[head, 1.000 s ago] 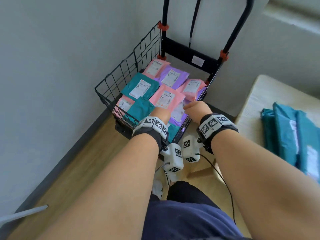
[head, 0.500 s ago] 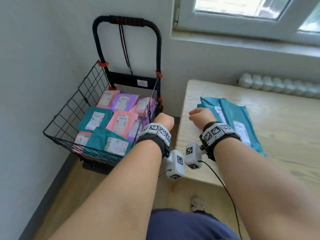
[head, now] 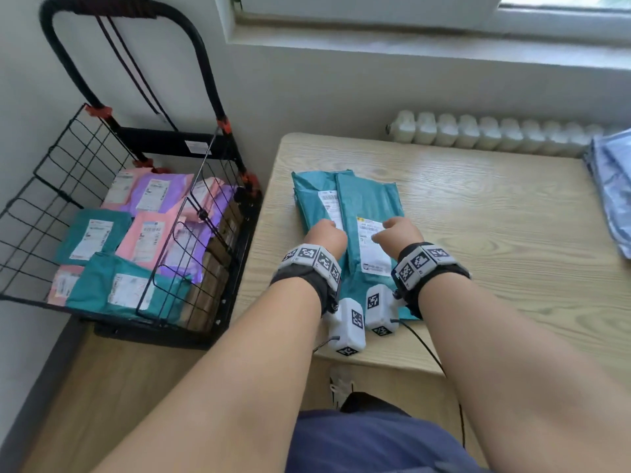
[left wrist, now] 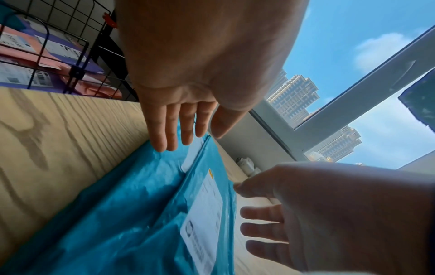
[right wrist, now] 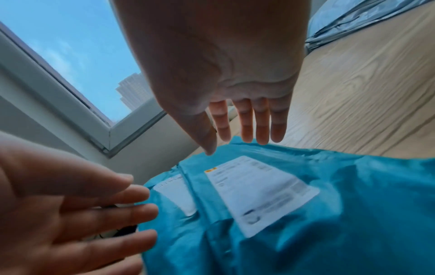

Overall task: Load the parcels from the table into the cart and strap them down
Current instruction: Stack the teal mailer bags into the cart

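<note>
- We hold our left hand (head: 324, 233) and right hand (head: 397, 233) over the teal parcels (head: 368, 206), fingers spread, gripping nothing, ready to lift;
- The cart (head: 112, 233) stands left of the parcels.

the black wire-mesh cart (head: 112, 213) stands left of the pale wooden table (head: 478, 213); two overlapping teal plastic mailer parcels (head: 368, 203) lie on the table's left part, more parcels in the cart.
</note>
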Tool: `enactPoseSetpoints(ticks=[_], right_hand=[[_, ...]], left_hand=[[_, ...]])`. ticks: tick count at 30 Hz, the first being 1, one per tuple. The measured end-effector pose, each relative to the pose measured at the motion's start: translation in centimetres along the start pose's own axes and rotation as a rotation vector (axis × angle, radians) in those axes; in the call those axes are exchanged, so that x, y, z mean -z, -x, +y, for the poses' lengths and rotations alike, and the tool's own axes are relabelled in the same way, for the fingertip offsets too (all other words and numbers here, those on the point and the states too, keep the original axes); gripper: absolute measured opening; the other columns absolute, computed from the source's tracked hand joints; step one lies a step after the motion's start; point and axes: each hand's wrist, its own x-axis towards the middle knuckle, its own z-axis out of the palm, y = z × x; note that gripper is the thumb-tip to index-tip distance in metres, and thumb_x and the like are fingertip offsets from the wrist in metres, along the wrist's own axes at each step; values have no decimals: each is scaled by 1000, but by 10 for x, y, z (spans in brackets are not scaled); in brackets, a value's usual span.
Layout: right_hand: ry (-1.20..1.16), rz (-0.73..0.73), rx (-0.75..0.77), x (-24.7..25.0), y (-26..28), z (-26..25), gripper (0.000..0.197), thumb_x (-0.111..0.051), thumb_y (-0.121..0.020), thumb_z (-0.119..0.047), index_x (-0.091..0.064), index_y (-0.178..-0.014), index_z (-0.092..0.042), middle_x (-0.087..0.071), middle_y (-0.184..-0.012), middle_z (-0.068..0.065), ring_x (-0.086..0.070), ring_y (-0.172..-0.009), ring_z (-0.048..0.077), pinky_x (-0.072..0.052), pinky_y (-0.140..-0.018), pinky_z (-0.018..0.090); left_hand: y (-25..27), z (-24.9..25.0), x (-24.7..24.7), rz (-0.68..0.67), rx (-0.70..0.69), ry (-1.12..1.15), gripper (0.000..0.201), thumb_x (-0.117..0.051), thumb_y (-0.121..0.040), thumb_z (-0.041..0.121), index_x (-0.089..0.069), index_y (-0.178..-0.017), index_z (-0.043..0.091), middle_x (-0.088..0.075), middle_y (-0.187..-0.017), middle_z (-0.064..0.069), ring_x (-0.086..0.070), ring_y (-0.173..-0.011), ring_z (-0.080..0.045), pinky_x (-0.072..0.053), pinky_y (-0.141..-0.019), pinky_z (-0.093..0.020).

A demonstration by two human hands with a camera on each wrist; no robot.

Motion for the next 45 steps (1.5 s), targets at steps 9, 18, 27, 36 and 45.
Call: enactPoseSetpoints(ticks=[9,18,27,36,45], right_hand=[[-89,-129,-165,5,-34,59,52,-66,-86,-13,-47,-134,-4,-55,-133,12,-54,-121,28,-39,-87,28],[-84,-188,-141,10,-50,74,37,-62,-87,-9,-55,-123,-4,-62,-117,10,-59,-110,27,-43,-83,28],[-147,-65,-128,32,-46,61,22,-51,-88,-18,-61,-103,-7,-66,-99,13,-62,-92,31,-49,-79,34],[-150,-5,105,26,-20,-25,28,-45,-82,-4,-69,-97,-6,-67,-90,12,-58,-78,27,-47,-71,31],[-29,-74,354,-66,39,-135,34,-47,-82,-2,-70,-106,-11,-69,-104,12,-62,-100,31,-48,-82,30]], left_hand=[[-20,12,-58,69,138,-133,37,-46,-86,4,-54,-121,-5,-60,-120,-23,-58,-111,-36,-50,-86,-41],[-34,20,-75,96,173,-35,7,-63,-83,11,-59,-78,6,-63,-83,-10,-56,-74,-27,-43,-64,-27],[-35,35,-51,138,150,63,30,-52,-86,3,-39,-60,12,-38,-62,-2,-39,-66,-23,-31,-54,-25],[-9,-2,24,301,78,212,15,-50,-90,4,-55,-78,13,-48,-67,-1,-46,-69,-24,-34,-47,-23],[21,-117,121,533,228,329,9,-56,-81,12,-63,-76,14,-67,-85,-13,-56,-74,-26,-49,-69,-33]])
